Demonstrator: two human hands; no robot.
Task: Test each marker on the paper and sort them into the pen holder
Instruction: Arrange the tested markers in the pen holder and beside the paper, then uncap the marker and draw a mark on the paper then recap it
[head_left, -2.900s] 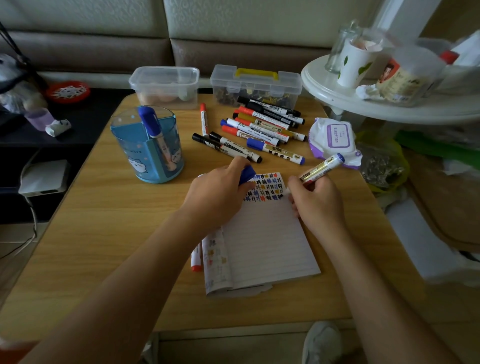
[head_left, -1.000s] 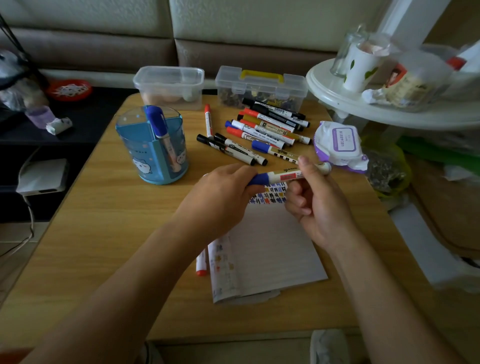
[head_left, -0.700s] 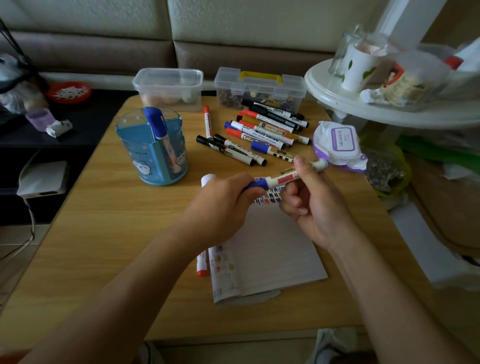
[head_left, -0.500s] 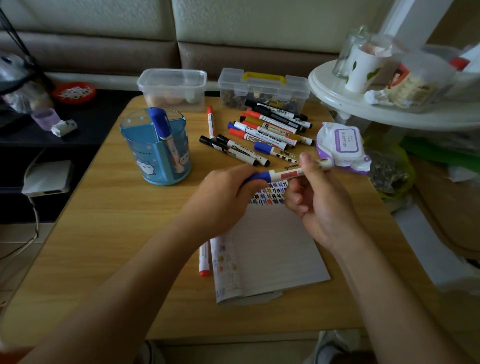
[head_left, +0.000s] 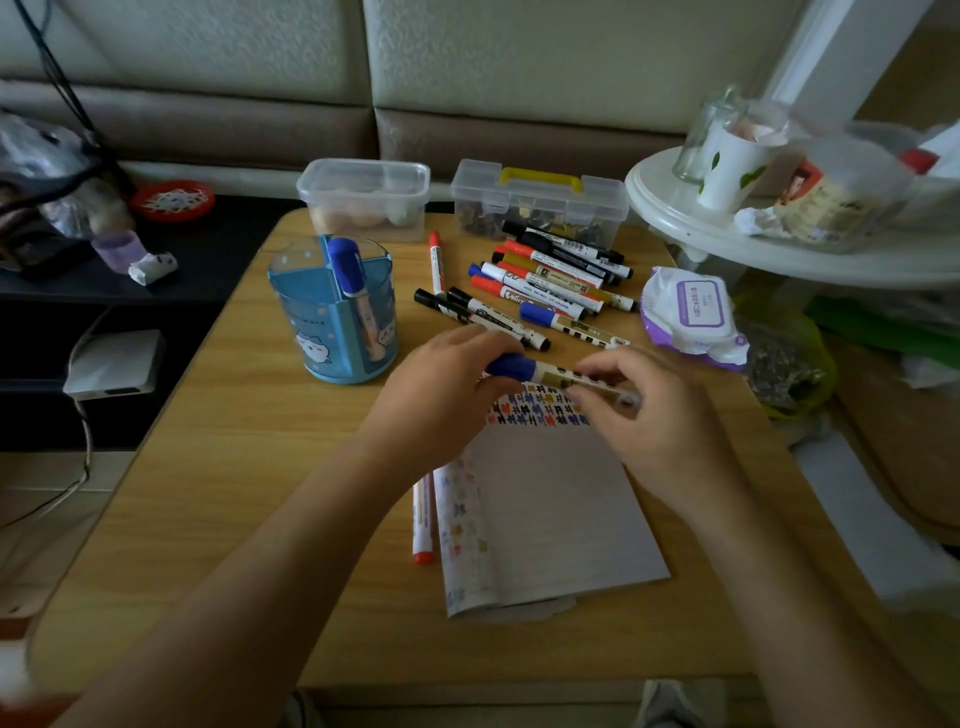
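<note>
Since half a second ago the blue-capped marker (head_left: 550, 373) has dropped from a rising slant to lie nearly level, its tail now dipping a little to the right, and the right hand (head_left: 660, 431) has come over the barrel instead of propping the far end with the thumb. The marker is in the air just above the notebook's (head_left: 550, 509) far edge, over the printed band of small coloured figures.

The left hand (head_left: 447, 395) is at the notebook's far left corner, with thumb and fingers curled round the blue cap (head_left: 511, 366). Only the cap's right end shows past them. The cap meets the white barrel with no gap visible.

The right hand's fingertips (head_left: 605, 364) pinch the barrel from above, with the thumb under it. The barrel's printed middle shows between the two hands, and its pale tail end sticks out beyond the right fingers.

Beyond the notebook and to its left stands the blue pen holder (head_left: 332, 312) with one blue marker (head_left: 353, 291) upright in it. Straight beyond the notebook the loose markers (head_left: 545, 286) lie in a rough row on the wooden table (head_left: 234, 467). A red-tipped marker (head_left: 422, 519) lies along the notebook's left edge, touching or nearly touching it.
</note>
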